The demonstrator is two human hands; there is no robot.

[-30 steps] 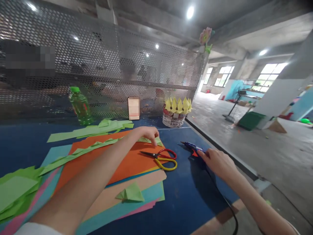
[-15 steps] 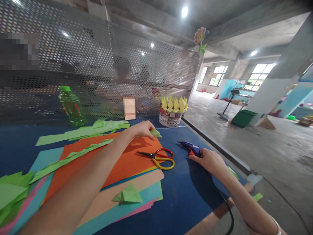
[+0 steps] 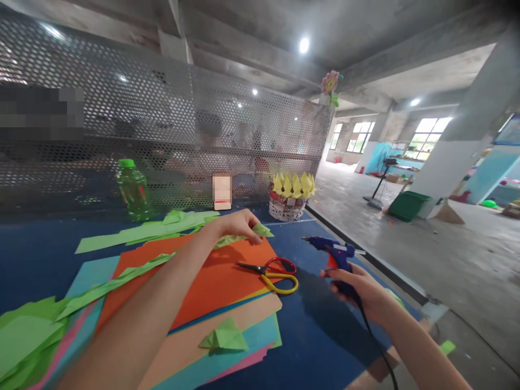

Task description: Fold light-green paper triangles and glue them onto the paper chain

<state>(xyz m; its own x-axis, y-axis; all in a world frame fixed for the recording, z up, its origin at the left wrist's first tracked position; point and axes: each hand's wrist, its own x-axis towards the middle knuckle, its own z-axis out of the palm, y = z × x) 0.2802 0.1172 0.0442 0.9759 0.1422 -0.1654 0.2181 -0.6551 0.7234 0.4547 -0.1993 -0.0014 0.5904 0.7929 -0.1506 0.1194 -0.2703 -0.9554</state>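
My left hand [image 3: 240, 223] pinches the tip of a folded green paper strip [image 3: 265, 231]; the strip runs back under my forearm toward the lower left. In my right hand [image 3: 363, 287] is a blue hot glue gun [image 3: 331, 248], lifted off the table, nozzle pointing left and its cord trailing down. Scissors [image 3: 262, 269] with one red and one yellow handle lie between the hands, partly on an orange paper sheet [image 3: 219, 276]. Closer to me, a folded green paper piece [image 3: 225, 337] rests on the stacked coloured sheets.
Green paper strips [image 3: 134, 234] lie at the back left, before a green-capped bottle [image 3: 134, 192]. Against the perforated metal screen [image 3: 162, 124] stand a small card [image 3: 222, 190] and a basket with yellow paper points [image 3: 290, 200]. The blue table [image 3: 284, 336] ends at the right.
My right hand has raised the glue gun from the tabletop. My left hand keeps its pinch on the green strip. The whole view has shifted slightly.
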